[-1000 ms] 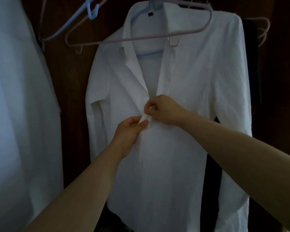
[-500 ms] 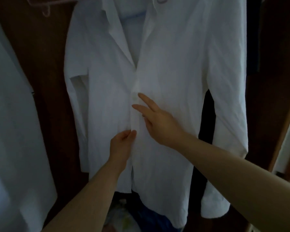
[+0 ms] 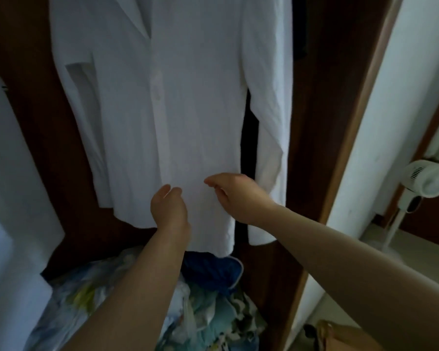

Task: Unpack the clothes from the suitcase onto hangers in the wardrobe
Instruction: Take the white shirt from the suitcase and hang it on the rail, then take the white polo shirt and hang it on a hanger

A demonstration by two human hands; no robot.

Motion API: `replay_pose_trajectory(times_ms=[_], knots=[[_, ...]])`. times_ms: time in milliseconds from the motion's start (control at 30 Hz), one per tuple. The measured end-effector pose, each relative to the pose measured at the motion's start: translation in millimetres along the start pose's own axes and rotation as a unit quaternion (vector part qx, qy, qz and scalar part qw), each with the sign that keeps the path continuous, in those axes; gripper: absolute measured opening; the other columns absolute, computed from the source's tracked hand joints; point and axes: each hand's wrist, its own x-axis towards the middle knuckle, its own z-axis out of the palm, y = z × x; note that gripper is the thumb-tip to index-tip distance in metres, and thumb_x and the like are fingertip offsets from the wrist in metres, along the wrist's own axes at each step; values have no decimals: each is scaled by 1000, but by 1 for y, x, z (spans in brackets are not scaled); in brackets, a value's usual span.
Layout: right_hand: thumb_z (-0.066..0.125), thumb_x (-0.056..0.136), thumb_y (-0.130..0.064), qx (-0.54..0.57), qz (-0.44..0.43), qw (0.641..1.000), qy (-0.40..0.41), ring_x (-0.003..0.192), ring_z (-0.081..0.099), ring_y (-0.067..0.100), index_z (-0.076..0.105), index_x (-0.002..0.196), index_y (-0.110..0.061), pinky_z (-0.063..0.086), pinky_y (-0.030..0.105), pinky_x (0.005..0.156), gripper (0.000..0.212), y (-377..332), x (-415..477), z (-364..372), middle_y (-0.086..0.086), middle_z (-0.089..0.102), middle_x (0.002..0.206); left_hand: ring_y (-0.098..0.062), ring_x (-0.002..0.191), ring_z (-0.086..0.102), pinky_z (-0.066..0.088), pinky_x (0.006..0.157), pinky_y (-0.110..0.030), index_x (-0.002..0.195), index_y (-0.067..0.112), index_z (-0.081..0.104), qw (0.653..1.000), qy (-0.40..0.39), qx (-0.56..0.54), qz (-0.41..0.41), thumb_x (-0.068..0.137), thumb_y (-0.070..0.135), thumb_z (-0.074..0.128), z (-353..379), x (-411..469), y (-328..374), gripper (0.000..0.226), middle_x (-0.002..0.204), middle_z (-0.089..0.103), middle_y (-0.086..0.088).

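Here, the dark wooden wardrobe (image 3: 322, 102) fills most of the view, its top and the hanging rail cut off by the upper edge. Inside it hangs the white shirt (image 3: 178, 105), front closed along the placket; the collar top and whatever hanger carries it lie out of frame. The shirt's sleeve on the view's right falls straight, with a dark garment (image 3: 249, 148) partly hidden behind it. A second pale garment (image 3: 13, 173) occupies the left margin, only partly in view. Below the shirt hem lies a heap of blue and patterned fabrics (image 3: 208, 307), blurred and hard to identify. Outside the wardrobe, at the right, stands a white fan (image 3: 426, 182), partly cropped. At the bottom right corner a brown object (image 3: 340, 338) is cut off and unclear. The left hand (image 3: 169, 210) is held before the lower shirt front, fingers loosely curled and holding nothing. The right hand (image 3: 235, 196) hovers beside it, likewise relaxed and empty; contact with the cloth cannot be judged.
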Motion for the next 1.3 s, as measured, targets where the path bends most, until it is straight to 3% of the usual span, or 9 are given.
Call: replay_pose_trajectory(times_ms=[100, 200, 267, 533, 600, 700, 867, 1000, 1300], knots=[[43, 98, -11, 11, 32, 999, -12, 115, 59, 21, 58, 130, -16, 46, 35, 98, 36, 8, -52, -14, 3, 62, 129, -14, 79, 57, 48, 71, -25, 81, 14, 62, 999, -28, -23, -32, 92, 12, 52, 6, -54, -16, 15, 85, 60, -1], [42, 98, -15, 12, 59, 998, -17, 109, 62, 19, 61, 126, -18, 51, 38, 92, 34, 23, -111, -29, 0, 66, 122, -9, 84, 59, 49, 84, -28, 99, 19, 63, 995, -53, -67, -57, 92, 13, 55, 13, -108, -40, 12, 92, 62, 3], [44, 97, -18, 10, 93, 995, -23, 106, 63, 17, 63, 122, -21, 52, 38, 91, 32, 38, -161, -40, -2, 68, 118, -10, 89, 61, 49, 83, -29, 108, 17, 63, 990, -74, -80, -89, 93, 12, 54, 19, -147, -66, 18, 96, 64, 1], [51, 93, -14, -16, 239, 968, -69, 104, 65, 18, 71, 112, -14, 50, 30, 91, 27, 99, -356, -71, 0, 71, 113, -12, 83, 60, 49, 72, -26, 104, 16, 63, 973, -129, -20, -191, 96, 11, 47, 47, -270, -176, 18, 90, 64, 2], [53, 90, -13, -17, 302, 950, -80, 102, 66, 20, 73, 107, -12, 49, 27, 88, 26, 114, -404, -76, 3, 72, 110, -11, 74, 57, 47, 69, -25, 95, 17, 62, 964, -143, -2, -223, 95, 10, 46, 58, -297, -202, 18, 82, 62, 2], [55, 90, -15, -10, 385, 916, -108, 90, 66, 24, 73, 94, -5, 53, 41, 83, 21, 137, -465, -76, 9, 73, 97, -11, 69, 54, 45, 66, -26, 83, 19, 61, 949, -167, 32, -267, 94, 9, 47, 74, -323, -246, 20, 78, 60, 2], [61, 89, -17, 8, 501, 863, -72, 95, 67, 17, 75, 102, -16, 49, 25, 81, 19, 173, -549, -59, 1, 73, 102, -11, 67, 55, 48, 65, -25, 80, 19, 60, 923, -198, 113, -309, 94, 7, 48, 93, -349, -315, 22, 76, 60, 2], [58, 91, -14, 36, 577, 811, -83, 99, 66, 15, 73, 108, -14, 53, 31, 89, 23, 197, -604, -24, 2, 72, 108, -11, 65, 55, 49, 66, -26, 84, 16, 61, 900, -227, 183, -324, 96, 7, 47, 109, -357, -375, 21, 76, 60, 0], [53, 93, -13, 86, 707, 696, -88, 102, 63, 17, 71, 111, -16, 44, 22, 77, 25, 247, -734, 84, 1, 70, 112, -11, 63, 54, 47, 61, -26, 88, 14, 62, 836, -276, 318, -353, 96, 6, 45, 126, -361, -541, 21, 74, 59, -1]])
